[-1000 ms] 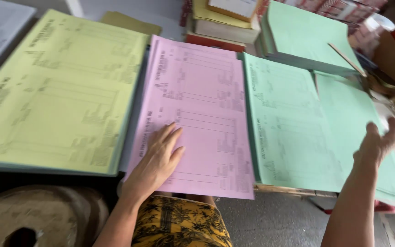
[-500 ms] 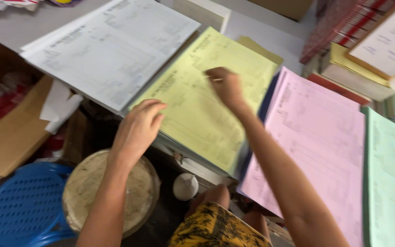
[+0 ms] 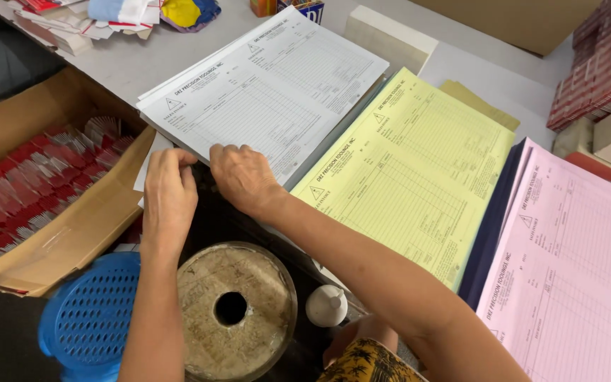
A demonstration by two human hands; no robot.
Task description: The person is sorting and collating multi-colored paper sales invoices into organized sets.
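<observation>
Head view: white forms stack laid upper centre of frame, near corner pinched by both hands. Left hand placed at lower-left corner of stack, fingers curled together onto paper edge. Right hand set just beside it, fingertips pressed closed on same edge. Yellow forms stack seen centre right, pink forms stack at lower right. Cardboard box of red items found left. Blue perforated basket and round disc with hole seen at bottom, small white bottle beside disc.
</observation>
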